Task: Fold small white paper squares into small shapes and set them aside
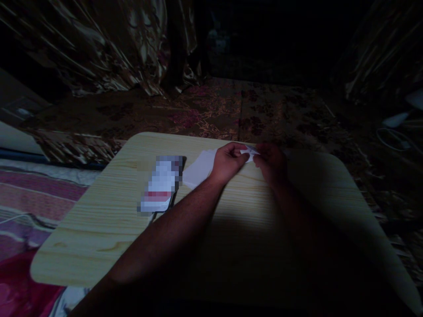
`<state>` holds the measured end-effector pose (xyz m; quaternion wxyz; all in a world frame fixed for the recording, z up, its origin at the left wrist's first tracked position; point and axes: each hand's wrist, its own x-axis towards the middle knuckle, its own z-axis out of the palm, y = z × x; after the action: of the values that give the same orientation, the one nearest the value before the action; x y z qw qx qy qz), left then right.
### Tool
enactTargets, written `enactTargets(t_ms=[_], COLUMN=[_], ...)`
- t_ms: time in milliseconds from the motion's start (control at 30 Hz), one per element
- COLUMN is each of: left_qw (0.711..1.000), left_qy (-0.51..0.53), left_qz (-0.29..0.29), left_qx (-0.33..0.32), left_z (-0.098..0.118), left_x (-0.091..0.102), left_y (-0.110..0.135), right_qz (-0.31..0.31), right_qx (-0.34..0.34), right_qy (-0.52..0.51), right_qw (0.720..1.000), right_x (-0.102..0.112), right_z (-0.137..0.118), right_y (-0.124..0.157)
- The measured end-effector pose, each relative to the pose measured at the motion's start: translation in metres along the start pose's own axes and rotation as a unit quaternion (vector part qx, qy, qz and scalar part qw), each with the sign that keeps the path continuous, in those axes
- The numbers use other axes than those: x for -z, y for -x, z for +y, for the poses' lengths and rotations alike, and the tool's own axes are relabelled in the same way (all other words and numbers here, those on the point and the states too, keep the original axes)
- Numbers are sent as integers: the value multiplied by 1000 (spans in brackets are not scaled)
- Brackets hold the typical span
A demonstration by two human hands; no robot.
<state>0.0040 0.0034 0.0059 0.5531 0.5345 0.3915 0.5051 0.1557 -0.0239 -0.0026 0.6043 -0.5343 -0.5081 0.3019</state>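
Note:
A small piece of white paper (250, 153), with folded-looking edges, is held between my two hands over the far side of the table. My left hand (229, 160) pinches its left part between thumb and fingers. On the other side, my right hand (271, 160) grips the right part, its fingers mostly in shadow. Beside my left wrist lie white sheets of paper (200, 169), partly covered by that hand. Farther left, a phone (158, 182) rests on the table with its lit screen blurred out.
The pale wooden table (109, 207) has rounded corners. Behind it is a dark floral-patterned cloth surface (214, 105) below hanging curtains (132, 44). Striped bedding (39, 189) and a red cloth (23, 281) lie at the left. A white cable (393, 141) shows at the right.

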Motion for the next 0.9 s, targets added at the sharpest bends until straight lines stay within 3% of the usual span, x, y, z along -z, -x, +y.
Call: enactTargets(t_ms=[267, 500, 767, 900], left_qw=[998, 998, 996, 996], left_qy=[3, -17, -2, -3], left_qz=[-17, -14, -66, -65], left_qx=[-55, -64, -67, -65], left_z=[-5, -7, -12, -12], left_x=[-1, 0, -1, -1], left_y=[-1, -2, -3, -3], right_qz=[27, 33, 9, 6], right_qx=[23, -15, -13, -26], right_qy=[63, 1, -35, -39], right_qw=[997, 999, 999, 999], right_x=[1, 3, 3, 4], right_z=[-6, -8, -9, -12], right_y=[4, 2, 2, 3])
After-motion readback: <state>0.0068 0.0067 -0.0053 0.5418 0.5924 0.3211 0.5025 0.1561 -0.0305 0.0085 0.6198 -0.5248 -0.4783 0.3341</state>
